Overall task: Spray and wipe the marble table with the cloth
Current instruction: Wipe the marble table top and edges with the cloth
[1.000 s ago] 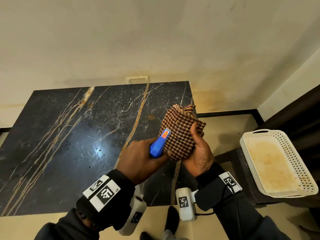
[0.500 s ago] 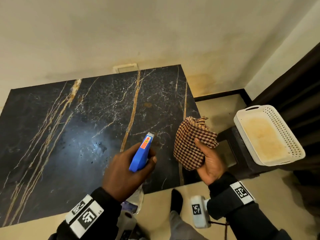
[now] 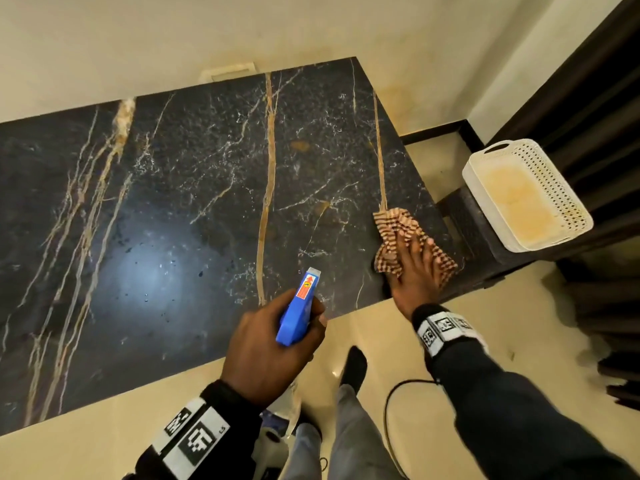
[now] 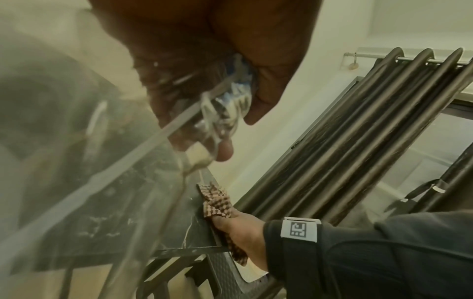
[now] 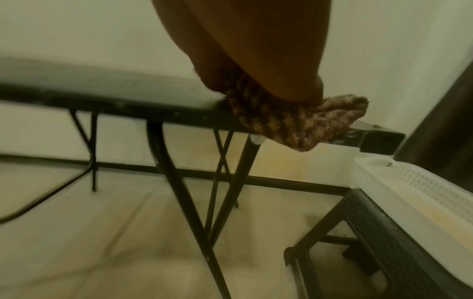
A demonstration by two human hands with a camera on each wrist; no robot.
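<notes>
The black marble table [image 3: 194, 188] with gold veins fills the left and middle of the head view. My right hand [image 3: 414, 265] lies flat with spread fingers on the brown checked cloth [image 3: 394, 223], pressing it onto the table's near right corner. The cloth [image 5: 294, 121] hangs over the table edge in the right wrist view. My left hand [image 3: 273, 344] grips a spray bottle with a blue head [image 3: 298, 306] just over the table's front edge, nozzle pointing across the top. The clear bottle body [image 4: 225, 105] shows blurred in the left wrist view.
A white perforated tray [image 3: 526, 195] sits on a dark stool [image 3: 464, 216] just right of the table. Dark curtains [image 4: 358, 131] hang at the right. The table's thin black legs [image 5: 179, 192] stand on a beige floor. A black cable [image 3: 391, 410] trails by my legs.
My right hand brought the cloth down from the air and flattened it on the table's right corner. The left hand with the sprayer drew back toward the front edge.
</notes>
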